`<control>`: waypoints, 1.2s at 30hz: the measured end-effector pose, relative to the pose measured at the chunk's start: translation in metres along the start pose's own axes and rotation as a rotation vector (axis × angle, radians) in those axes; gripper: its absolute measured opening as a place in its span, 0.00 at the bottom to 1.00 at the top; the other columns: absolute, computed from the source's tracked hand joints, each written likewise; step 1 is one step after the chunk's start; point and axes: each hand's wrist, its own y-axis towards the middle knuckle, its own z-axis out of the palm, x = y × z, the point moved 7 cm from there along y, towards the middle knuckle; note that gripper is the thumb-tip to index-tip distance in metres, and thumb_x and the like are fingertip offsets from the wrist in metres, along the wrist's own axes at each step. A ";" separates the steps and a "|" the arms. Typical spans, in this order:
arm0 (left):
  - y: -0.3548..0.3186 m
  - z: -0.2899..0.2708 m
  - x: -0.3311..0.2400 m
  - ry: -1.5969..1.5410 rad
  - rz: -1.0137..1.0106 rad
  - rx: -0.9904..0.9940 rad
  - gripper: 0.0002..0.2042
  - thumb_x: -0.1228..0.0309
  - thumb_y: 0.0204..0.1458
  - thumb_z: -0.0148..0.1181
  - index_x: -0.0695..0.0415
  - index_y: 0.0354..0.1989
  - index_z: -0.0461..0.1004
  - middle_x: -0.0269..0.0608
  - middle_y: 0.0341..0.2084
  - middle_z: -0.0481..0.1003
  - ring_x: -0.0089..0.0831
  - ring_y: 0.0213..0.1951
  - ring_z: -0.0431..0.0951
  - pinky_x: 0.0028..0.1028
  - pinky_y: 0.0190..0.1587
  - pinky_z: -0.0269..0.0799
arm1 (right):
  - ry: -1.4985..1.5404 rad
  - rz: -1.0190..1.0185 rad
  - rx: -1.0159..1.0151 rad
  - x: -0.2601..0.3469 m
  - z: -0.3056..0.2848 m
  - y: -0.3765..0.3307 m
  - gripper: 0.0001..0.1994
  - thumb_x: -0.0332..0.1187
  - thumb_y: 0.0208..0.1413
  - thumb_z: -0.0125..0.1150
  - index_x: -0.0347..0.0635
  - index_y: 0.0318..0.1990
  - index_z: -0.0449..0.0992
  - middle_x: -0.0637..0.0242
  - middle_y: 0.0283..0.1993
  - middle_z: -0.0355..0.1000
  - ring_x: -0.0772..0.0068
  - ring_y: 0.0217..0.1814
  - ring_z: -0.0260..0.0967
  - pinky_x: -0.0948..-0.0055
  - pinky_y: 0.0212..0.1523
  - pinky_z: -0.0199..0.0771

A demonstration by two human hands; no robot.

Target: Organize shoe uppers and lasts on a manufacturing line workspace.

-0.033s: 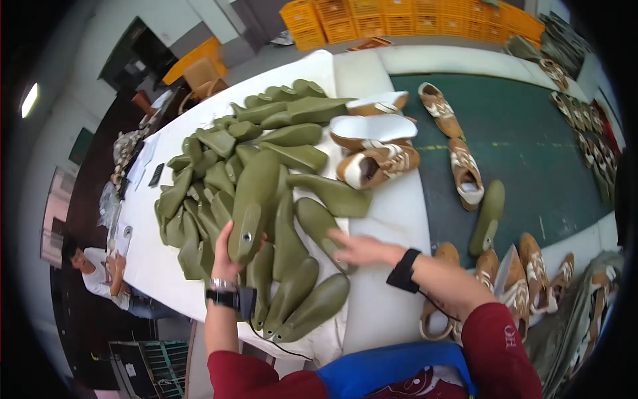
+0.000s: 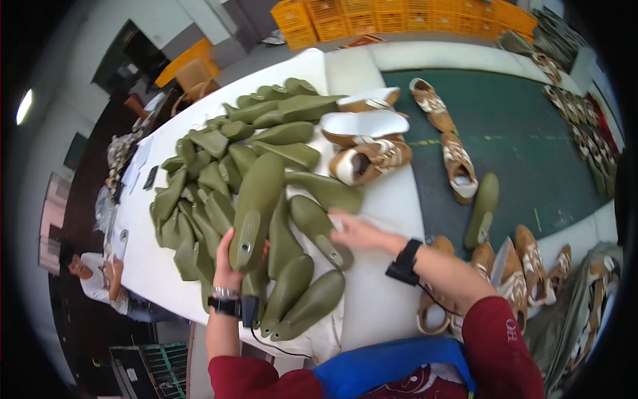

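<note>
In my left hand (image 2: 227, 263) is an olive-green shoe last (image 2: 262, 189), gripped near its holed end and held tilted above a large heap of similar lasts (image 2: 212, 179). The thumb lies along one side, with fingertips showing at the other. My right hand (image 2: 362, 233) hovers at the heap's right edge, holding nothing, its slightly blurred fingers apart. Beside it is another loose last (image 2: 312, 219), its holed end showing just below the fingers. Several more lasts (image 2: 309, 306) lie closer to me.
Brown-and-white shoes (image 2: 372, 159) lie right of the heap on the white table (image 2: 379, 286). A green surface (image 2: 531, 146) beyond carries two shoes (image 2: 458, 166) and a single last (image 2: 484, 209). More shoes (image 2: 525, 266) stand at near right. A person (image 2: 103, 279) is at far left.
My right hand has drawn slightly up and away from the loose last, uncovering its holed end. My left hand keeps hold of its last. The whole view has shifted a little.
</note>
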 end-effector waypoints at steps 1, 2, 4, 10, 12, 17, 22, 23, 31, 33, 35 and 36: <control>-0.017 0.004 0.019 -0.010 -0.060 0.050 0.29 0.49 0.54 0.41 0.65 0.51 0.64 0.63 0.38 0.72 0.47 0.37 0.76 0.38 0.39 0.75 | 0.176 0.170 0.012 0.009 -0.027 0.007 0.32 0.52 0.55 0.52 0.47 0.63 0.54 0.54 0.48 0.69 0.65 0.45 0.70 0.69 0.40 0.71; -0.032 0.011 0.038 -0.023 -0.122 0.107 0.31 0.46 0.54 0.39 0.65 0.51 0.64 0.65 0.37 0.72 0.48 0.36 0.76 0.38 0.38 0.75 | 0.349 0.340 0.015 0.026 -0.053 0.005 0.33 0.53 0.56 0.50 0.42 0.63 0.54 0.56 0.53 0.66 0.67 0.50 0.68 0.70 0.45 0.71; -0.054 0.053 0.079 -0.004 -0.235 0.122 0.33 0.45 0.53 0.40 0.67 0.51 0.65 0.61 0.33 0.73 0.50 0.31 0.77 0.38 0.35 0.76 | 0.593 0.492 0.042 0.040 -0.082 -0.021 0.33 0.54 0.57 0.48 0.42 0.63 0.53 0.61 0.54 0.65 0.66 0.51 0.66 0.68 0.49 0.70; -0.077 0.141 0.158 -0.105 -0.674 0.729 0.35 0.44 0.51 0.42 0.64 0.57 0.60 0.62 0.40 0.71 0.51 0.39 0.74 0.41 0.40 0.73 | 1.004 0.631 0.338 0.039 -0.126 -0.155 0.22 0.43 0.60 0.49 0.35 0.54 0.63 0.58 0.47 0.71 0.67 0.39 0.74 0.69 0.38 0.80; -0.052 0.160 0.172 -0.473 -0.672 0.616 0.37 0.39 0.49 0.44 0.61 0.56 0.62 0.55 0.42 0.71 0.49 0.39 0.75 0.41 0.40 0.73 | 1.145 0.668 0.146 0.033 -0.141 -0.203 0.21 0.40 0.60 0.50 0.34 0.54 0.63 0.57 0.47 0.70 0.65 0.41 0.74 0.68 0.40 0.80; 0.030 0.250 0.176 -0.625 -0.389 0.612 0.24 0.53 0.58 0.44 0.58 0.56 0.62 0.48 0.36 0.75 0.36 0.38 0.76 0.30 0.44 0.72 | 1.162 0.448 -0.594 0.041 -0.223 -0.248 0.18 0.39 0.58 0.52 0.38 0.52 0.66 0.57 0.49 0.68 0.61 0.48 0.70 0.60 0.45 0.77; 0.033 0.262 0.236 -0.349 -0.464 0.518 0.20 0.62 0.60 0.43 0.60 0.56 0.62 0.47 0.34 0.75 0.33 0.35 0.76 0.28 0.40 0.73 | 0.759 0.468 -0.986 -0.020 -0.338 -0.255 0.16 0.38 0.58 0.52 0.38 0.49 0.66 0.57 0.48 0.67 0.62 0.49 0.68 0.59 0.48 0.72; 0.028 0.251 0.249 -0.254 -0.476 0.520 0.19 0.63 0.60 0.44 0.60 0.56 0.62 0.46 0.33 0.75 0.32 0.35 0.76 0.28 0.40 0.73 | 0.754 0.461 -0.988 -0.033 -0.353 -0.245 0.16 0.38 0.58 0.52 0.38 0.49 0.66 0.57 0.48 0.67 0.62 0.49 0.68 0.59 0.48 0.72; 0.002 0.130 0.273 -0.116 -0.506 0.083 0.16 0.67 0.56 0.50 0.60 0.51 0.66 0.42 0.32 0.74 0.30 0.36 0.74 0.27 0.42 0.71 | 0.982 0.428 -1.395 -0.186 -0.430 -0.148 0.16 0.35 0.57 0.52 0.35 0.50 0.64 0.52 0.50 0.66 0.55 0.48 0.69 0.60 0.47 0.74; 0.000 0.133 0.267 -0.087 -0.478 0.073 0.17 0.67 0.55 0.52 0.59 0.52 0.65 0.40 0.33 0.73 0.28 0.37 0.73 0.25 0.43 0.70 | 0.969 0.331 -1.314 -0.204 -0.454 -0.107 0.16 0.34 0.58 0.50 0.33 0.49 0.62 0.48 0.49 0.66 0.55 0.47 0.70 0.61 0.45 0.76; 0.006 0.133 0.267 -0.046 -0.467 -0.067 0.15 0.71 0.57 0.49 0.61 0.52 0.65 0.36 0.28 0.73 0.24 0.31 0.73 0.20 0.37 0.69 | 0.901 0.512 -1.205 -0.218 -0.460 -0.084 0.15 0.31 0.58 0.46 0.30 0.49 0.58 0.44 0.44 0.68 0.55 0.38 0.73 0.65 0.35 0.80; 0.012 0.135 0.270 -0.041 -0.476 -0.056 0.15 0.71 0.57 0.49 0.61 0.52 0.65 0.36 0.28 0.73 0.24 0.31 0.73 0.20 0.37 0.69 | 0.811 0.658 -1.025 -0.230 -0.455 -0.086 0.16 0.29 0.57 0.45 0.29 0.50 0.57 0.45 0.39 0.70 0.54 0.31 0.74 0.65 0.31 0.81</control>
